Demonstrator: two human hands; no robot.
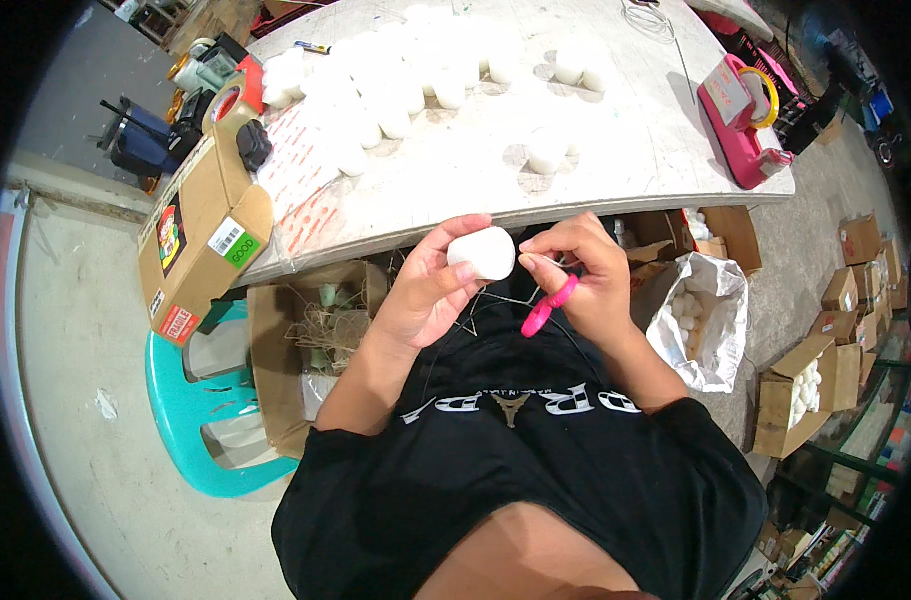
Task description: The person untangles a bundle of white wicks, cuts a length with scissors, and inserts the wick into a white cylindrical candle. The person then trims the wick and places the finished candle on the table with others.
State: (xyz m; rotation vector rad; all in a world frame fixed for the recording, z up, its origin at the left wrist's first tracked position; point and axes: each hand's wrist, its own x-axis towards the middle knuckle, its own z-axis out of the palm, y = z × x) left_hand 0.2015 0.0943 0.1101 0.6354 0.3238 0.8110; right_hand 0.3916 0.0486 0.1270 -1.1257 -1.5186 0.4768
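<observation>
A white table (645, 145) is scattered with white balls (448, 93), their number partly hidden by glare. A pen (313, 47) and a looped cable (647, 19) are laid near the far edge, a pink tape dispenser (727, 125) is set at the right, and a red-printed sheet (310, 215) is spread at the left.

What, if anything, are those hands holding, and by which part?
The left hand holds a smooth white rounded cylindrical piece by its left side, between thumb and fingers. The right hand seems to pinch something too small to identify.
</observation>
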